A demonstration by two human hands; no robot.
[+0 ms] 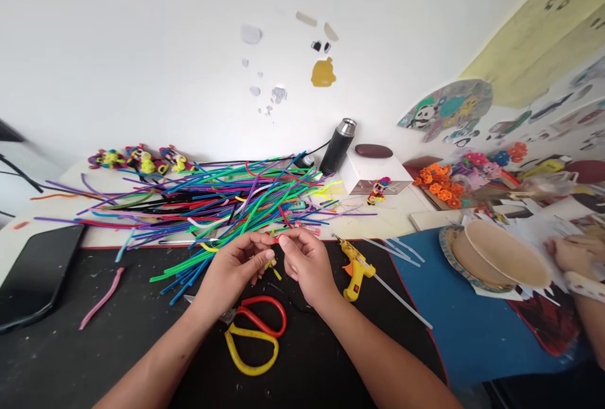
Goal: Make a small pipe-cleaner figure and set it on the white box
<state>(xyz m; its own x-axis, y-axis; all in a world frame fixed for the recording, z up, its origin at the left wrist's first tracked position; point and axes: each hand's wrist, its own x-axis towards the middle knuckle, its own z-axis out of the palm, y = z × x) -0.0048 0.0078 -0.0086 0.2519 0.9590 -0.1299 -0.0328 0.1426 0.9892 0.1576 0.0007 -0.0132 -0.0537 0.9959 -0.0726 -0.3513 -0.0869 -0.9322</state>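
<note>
My left hand (242,262) and my right hand (308,264) meet over the black mat (155,358). Between their fingertips is a small red pipe cleaner piece (278,240). Both hands pinch it, thumbs against forefingers. Bits of yellow pipe cleaner (276,274) hang just below, partly hidden by the left fingers. Under the hands lie scissors (253,368) with one red and one yellow handle loop, their blades partly covered by my left wrist. A yellow glue gun (357,270) rests to the right of my right hand.
A heap of coloured pipe cleaners (227,201) spreads behind the hands. A phone (40,276) and a pink pipe cleaner (103,299) lie left. A black flask (337,147) and white box (378,176) stand behind. At right are bowls (505,254) and another person's hand (571,254).
</note>
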